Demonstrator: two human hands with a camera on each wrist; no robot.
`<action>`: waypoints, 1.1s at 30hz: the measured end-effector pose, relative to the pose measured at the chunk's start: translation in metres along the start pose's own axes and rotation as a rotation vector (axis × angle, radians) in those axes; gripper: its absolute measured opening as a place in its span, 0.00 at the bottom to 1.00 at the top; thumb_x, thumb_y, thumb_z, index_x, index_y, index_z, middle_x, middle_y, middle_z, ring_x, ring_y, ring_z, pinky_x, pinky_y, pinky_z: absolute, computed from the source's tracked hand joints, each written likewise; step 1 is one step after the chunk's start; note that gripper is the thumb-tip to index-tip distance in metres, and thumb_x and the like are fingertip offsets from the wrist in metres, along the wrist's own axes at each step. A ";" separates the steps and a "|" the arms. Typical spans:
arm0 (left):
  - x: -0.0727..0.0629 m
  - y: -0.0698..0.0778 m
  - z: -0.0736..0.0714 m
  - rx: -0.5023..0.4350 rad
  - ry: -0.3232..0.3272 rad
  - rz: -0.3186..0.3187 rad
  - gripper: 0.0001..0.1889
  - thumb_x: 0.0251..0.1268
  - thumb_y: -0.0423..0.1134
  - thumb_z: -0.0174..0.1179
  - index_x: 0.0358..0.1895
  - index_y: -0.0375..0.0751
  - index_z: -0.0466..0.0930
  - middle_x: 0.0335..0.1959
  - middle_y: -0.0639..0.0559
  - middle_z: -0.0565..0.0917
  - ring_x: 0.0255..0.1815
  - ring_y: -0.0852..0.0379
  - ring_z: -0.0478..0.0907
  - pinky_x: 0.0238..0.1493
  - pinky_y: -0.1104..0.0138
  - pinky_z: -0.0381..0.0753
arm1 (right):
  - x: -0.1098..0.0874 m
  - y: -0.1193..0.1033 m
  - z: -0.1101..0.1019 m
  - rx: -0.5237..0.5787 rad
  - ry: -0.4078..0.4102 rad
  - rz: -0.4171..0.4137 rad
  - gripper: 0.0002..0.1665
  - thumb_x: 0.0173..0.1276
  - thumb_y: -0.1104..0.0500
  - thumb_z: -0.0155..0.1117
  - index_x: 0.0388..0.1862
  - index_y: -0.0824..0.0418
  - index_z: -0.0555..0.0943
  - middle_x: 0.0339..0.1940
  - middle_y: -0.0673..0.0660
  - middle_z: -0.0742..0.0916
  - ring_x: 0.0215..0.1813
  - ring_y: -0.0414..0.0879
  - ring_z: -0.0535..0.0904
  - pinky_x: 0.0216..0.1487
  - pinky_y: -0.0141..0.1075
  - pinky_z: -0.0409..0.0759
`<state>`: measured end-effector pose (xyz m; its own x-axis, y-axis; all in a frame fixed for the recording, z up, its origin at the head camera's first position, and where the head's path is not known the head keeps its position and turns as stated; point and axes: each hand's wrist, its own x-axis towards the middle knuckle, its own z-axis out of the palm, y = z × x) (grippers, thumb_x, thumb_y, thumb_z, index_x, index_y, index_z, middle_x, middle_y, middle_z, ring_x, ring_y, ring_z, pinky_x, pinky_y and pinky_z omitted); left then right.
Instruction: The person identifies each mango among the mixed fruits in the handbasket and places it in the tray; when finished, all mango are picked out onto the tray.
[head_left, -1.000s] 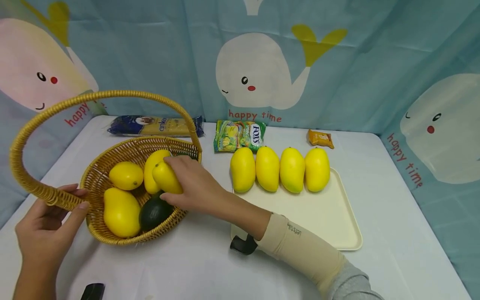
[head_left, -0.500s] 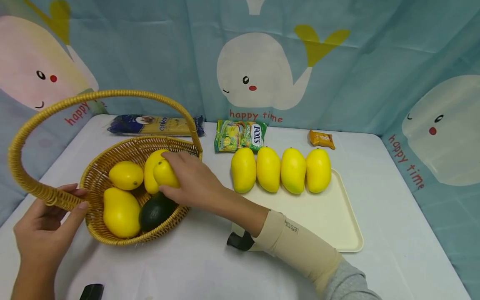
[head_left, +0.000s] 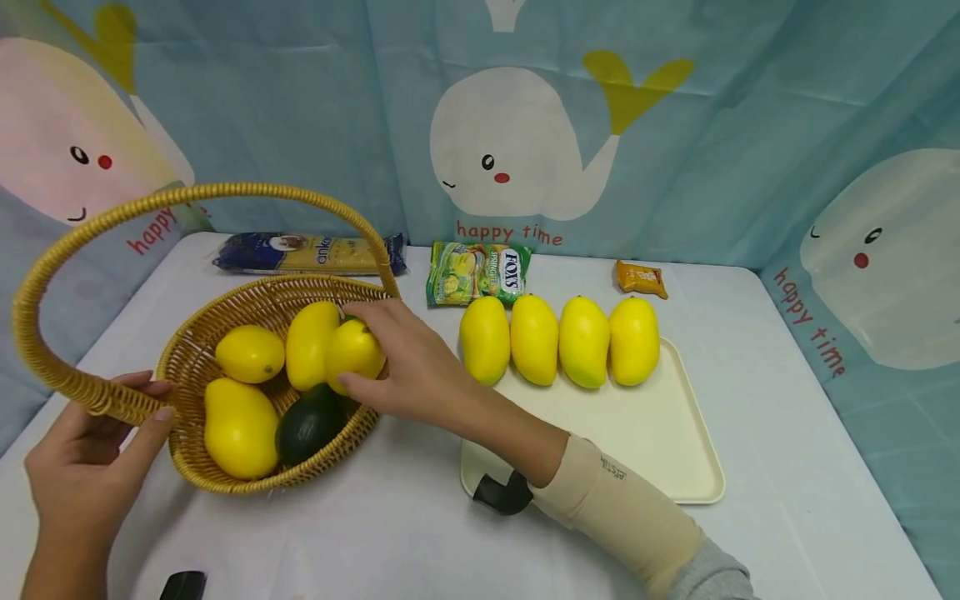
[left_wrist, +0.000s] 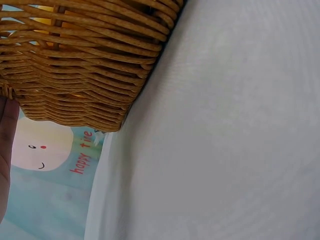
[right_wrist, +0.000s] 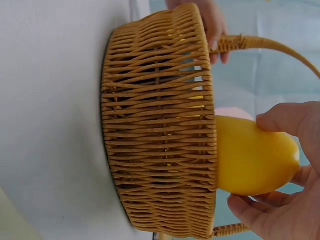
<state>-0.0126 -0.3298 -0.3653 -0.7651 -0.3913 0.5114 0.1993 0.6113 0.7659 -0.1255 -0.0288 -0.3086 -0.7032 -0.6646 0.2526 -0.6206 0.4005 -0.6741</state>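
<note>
At the left of the head view, my left hand [head_left: 93, 467] grips the wicker basket [head_left: 197, 475] where its handle meets the rim. My right hand [head_left: 416, 367] holds a yellow mango [head_left: 352, 354] by its upper end, over the basket's right side. In the right wrist view, this mango [right_wrist: 255, 157] sticks out above the rim, its lower part hidden by the wicker. Inside the basket lie a lemon [head_left: 250, 354], two more mangoes [head_left: 240, 429] and a dark green avocado [head_left: 309, 427]. Another dark thing is mostly hidden behind the held mango.
Several mangoes [head_left: 534, 342] stand in a row along the back of a cream tray [head_left: 637, 450]. Behind are a pasta packet [head_left: 307, 252], a green candy bag [head_left: 477, 273] and a small orange packet [head_left: 641, 278]. A whale-print curtain [head_left: 510, 142] surrounds the white table.
The right hand has moved slightly right with the mango, whose stem end has turned from facing left to facing up. The left hand has stayed on the basket.
</note>
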 end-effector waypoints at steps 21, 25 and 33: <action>0.000 0.001 0.000 0.015 -0.005 -0.011 0.23 0.56 0.14 0.62 0.58 0.24 0.78 0.47 0.56 0.85 0.48 0.63 0.82 0.52 0.81 0.76 | -0.031 0.008 -0.018 0.060 0.026 0.025 0.39 0.63 0.56 0.69 0.73 0.55 0.69 0.65 0.52 0.74 0.55 0.41 0.72 0.54 0.33 0.77; -0.001 0.001 0.000 0.011 -0.003 -0.012 0.23 0.56 0.14 0.62 0.57 0.24 0.78 0.47 0.57 0.85 0.48 0.63 0.82 0.52 0.81 0.76 | -0.036 0.011 -0.019 0.052 0.020 0.054 0.39 0.63 0.56 0.70 0.72 0.55 0.69 0.64 0.52 0.75 0.55 0.41 0.72 0.53 0.33 0.77; 0.000 0.000 0.000 0.019 0.000 -0.019 0.23 0.56 0.14 0.62 0.58 0.25 0.78 0.48 0.56 0.85 0.49 0.63 0.82 0.53 0.81 0.76 | -0.045 0.017 -0.020 0.109 0.006 0.107 0.40 0.63 0.55 0.73 0.73 0.53 0.69 0.66 0.51 0.74 0.57 0.41 0.72 0.56 0.35 0.77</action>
<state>-0.0125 -0.3296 -0.3659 -0.7686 -0.4031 0.4967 0.1732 0.6164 0.7682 -0.1117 0.0207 -0.3178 -0.7658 -0.6176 0.1791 -0.5008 0.3981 -0.7686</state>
